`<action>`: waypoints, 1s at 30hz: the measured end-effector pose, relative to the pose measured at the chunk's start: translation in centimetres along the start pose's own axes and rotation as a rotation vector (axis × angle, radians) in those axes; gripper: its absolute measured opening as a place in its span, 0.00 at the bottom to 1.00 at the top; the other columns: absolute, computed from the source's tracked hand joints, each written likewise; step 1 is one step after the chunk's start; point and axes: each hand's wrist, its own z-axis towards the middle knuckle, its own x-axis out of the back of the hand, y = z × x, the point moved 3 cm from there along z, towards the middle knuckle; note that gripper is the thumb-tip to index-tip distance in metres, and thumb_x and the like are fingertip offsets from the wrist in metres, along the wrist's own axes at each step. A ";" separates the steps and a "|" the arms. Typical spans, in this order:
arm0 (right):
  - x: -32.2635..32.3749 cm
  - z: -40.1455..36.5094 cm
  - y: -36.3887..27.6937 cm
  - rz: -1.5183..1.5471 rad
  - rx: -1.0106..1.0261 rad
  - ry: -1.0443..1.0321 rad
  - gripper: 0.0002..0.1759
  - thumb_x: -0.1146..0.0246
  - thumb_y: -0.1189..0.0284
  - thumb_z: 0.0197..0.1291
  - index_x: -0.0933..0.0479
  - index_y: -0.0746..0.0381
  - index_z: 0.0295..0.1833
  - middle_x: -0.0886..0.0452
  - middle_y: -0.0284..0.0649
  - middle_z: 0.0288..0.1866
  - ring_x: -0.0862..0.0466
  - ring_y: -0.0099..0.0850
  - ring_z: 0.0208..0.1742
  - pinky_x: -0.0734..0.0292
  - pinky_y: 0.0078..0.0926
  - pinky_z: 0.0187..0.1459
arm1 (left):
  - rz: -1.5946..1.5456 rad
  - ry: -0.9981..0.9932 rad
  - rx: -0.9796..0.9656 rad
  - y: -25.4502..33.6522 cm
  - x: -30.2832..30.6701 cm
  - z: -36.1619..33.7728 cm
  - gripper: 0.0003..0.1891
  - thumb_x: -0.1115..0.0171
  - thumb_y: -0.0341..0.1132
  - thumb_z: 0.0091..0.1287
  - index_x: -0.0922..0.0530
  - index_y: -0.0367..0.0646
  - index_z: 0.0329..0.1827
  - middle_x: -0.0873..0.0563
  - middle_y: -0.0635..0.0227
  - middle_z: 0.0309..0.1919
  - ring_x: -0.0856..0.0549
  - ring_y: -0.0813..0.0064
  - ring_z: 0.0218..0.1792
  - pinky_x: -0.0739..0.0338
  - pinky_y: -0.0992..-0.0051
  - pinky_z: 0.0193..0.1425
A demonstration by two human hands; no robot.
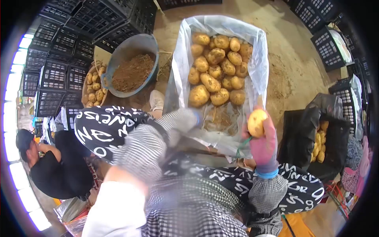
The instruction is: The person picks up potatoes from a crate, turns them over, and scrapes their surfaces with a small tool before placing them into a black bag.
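Observation:
A crate lined with white plastic (262,51) stands in front of me, with many potatoes (215,56) in its far and middle part and bare plastic at its near end. My right hand (263,142), in a pink glove, holds a single pale potato (257,123) beside the crate's near right corner. My left hand (193,118) is at the crate's near left edge, smeared by motion; its fingers and anything in them cannot be made out. A green tie (242,147) hangs near the right glove.
A blue-grey tub of soil (132,73) and a basket of potatoes (94,89) stand at the left. Black crates (55,75) are stacked behind them. A black-lined crate (294,138) with potatoes is at the right. Another person (59,170) sits at the far left.

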 end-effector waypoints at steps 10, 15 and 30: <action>2.3 -1.1 0.4 0.224 -0.074 0.107 0.27 0.52 0.49 0.74 0.26 0.64 0.54 0.19 0.42 0.44 0.16 0.33 0.41 0.17 0.31 0.39 | 0.026 -0.228 0.309 -0.4 -0.8 -2.1 0.24 0.44 0.47 0.69 0.21 0.34 0.56 0.14 0.56 0.44 0.14 0.65 0.42 0.20 0.72 0.48; 1.3 -1.1 0.8 -0.321 0.115 0.084 0.24 0.49 0.58 0.74 0.25 0.68 0.60 0.19 0.43 0.45 0.16 0.29 0.37 0.16 0.27 0.34 | -0.769 0.029 0.156 2.0 7.9 -4.9 0.25 0.43 0.48 0.69 0.28 0.40 0.63 0.15 0.60 0.45 0.16 0.72 0.38 0.21 0.74 0.41; -0.4 -2.3 2.2 -0.824 0.267 -0.001 0.29 0.32 0.63 0.63 0.26 0.67 0.66 0.18 0.43 0.52 0.20 0.26 0.53 0.25 0.26 0.53 | -1.789 0.228 -0.310 12.9 10.3 -13.2 0.29 0.45 0.49 0.75 0.39 0.43 0.73 0.22 0.66 0.54 0.18 0.79 0.41 0.20 0.76 0.47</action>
